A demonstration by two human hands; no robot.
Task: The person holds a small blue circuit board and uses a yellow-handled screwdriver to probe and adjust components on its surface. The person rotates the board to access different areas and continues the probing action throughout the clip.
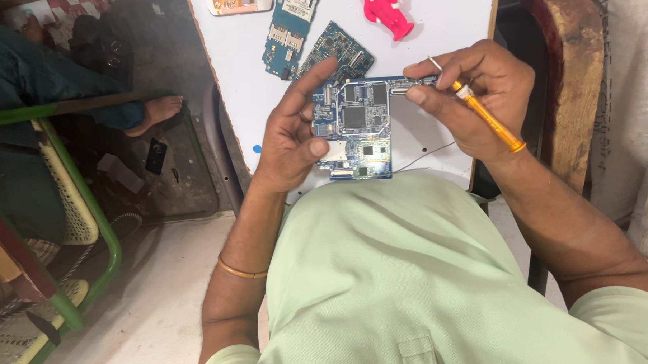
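Observation:
My left hand [291, 136] grips the left edge of a blue circuit board [361, 123] with silver chips, holding it above the white table [448, 27]. My right hand [475, 90] pinches the board's top right corner with thumb and forefinger. The same hand holds an orange-handled screwdriver [488, 119], its metal tip sticking out past the fingers and its handle pointing down to the right.
Two more blue circuit boards [292, 25] [337, 49] lie further back on the table, with a pink object [384, 8] and an orange and white part [237, 1]. A thin wire [427, 155] lies under the board. Another person's bare foot [156, 112] and a green chair frame [88, 212] are at left.

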